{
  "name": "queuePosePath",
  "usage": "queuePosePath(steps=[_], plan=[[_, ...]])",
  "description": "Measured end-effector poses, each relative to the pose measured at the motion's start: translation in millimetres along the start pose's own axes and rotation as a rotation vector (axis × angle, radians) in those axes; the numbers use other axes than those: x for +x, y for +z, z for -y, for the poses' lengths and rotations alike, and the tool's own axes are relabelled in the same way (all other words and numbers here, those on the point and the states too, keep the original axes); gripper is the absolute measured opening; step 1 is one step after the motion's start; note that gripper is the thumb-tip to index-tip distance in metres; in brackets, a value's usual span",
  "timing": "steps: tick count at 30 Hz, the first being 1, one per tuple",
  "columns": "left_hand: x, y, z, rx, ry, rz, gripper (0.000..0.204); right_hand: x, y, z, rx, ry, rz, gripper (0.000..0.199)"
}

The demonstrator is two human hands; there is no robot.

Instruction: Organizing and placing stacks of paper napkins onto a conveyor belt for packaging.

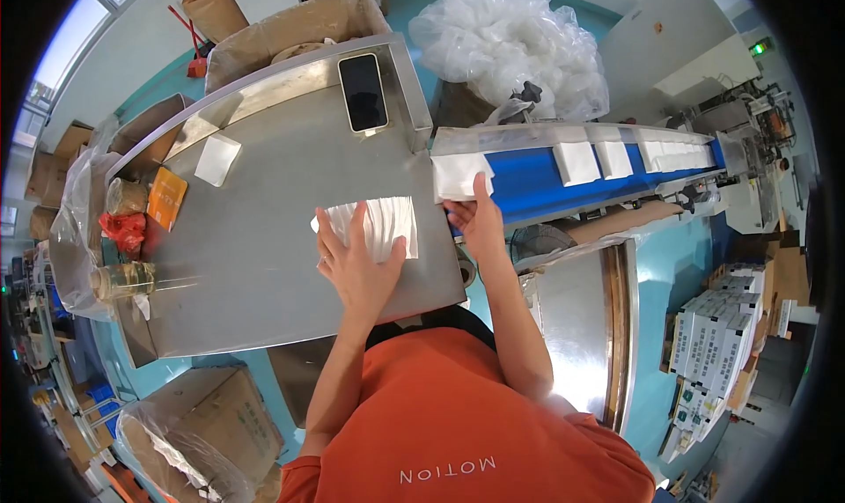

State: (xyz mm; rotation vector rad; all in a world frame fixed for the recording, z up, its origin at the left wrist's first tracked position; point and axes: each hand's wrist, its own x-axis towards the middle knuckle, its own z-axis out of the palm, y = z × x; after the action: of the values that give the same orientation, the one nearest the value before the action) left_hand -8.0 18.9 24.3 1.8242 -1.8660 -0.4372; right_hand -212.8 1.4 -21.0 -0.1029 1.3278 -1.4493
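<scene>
On the grey steel table [255, 265], my left hand [356, 270] rests over a fanned row of thin white folded sheets or packets [383, 217]. Its fingers are spread, touching the row's far side, with the thumb near the right end. My right hand [481, 226] is at the near end of the blue conveyor belt [524, 179], its thumb and fingers closed around the corner of a white stack [456, 177]. The contact under that stack is partly hidden. Farther along the belt lie more white stacks [576, 162].
A phone [363, 94] lies at the table's back right. A single white packet [217, 160], an orange packet [165, 198], red plastic [125, 230] and tape rolls [123, 280] are on the left. A raised metal rim [273, 57] edges the table's back; a carton [211, 415] stands below left.
</scene>
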Motion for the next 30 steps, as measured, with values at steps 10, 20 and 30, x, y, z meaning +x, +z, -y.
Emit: queuePosePath(steps=[10,20,30], plan=[[3,-6,-2,-0.027,-0.027,0.016,0.075,-52,1,32,-0.988,-0.659,-0.117,0.028],[2,0,-2,0.006,-0.017,-0.016,0.079,-44,17,-2,-0.536,0.081,0.384,0.029],[3,5,-5,-0.042,0.072,-0.026,0.067,-43,32,-24,-0.731,-0.384,0.269,0.047]])
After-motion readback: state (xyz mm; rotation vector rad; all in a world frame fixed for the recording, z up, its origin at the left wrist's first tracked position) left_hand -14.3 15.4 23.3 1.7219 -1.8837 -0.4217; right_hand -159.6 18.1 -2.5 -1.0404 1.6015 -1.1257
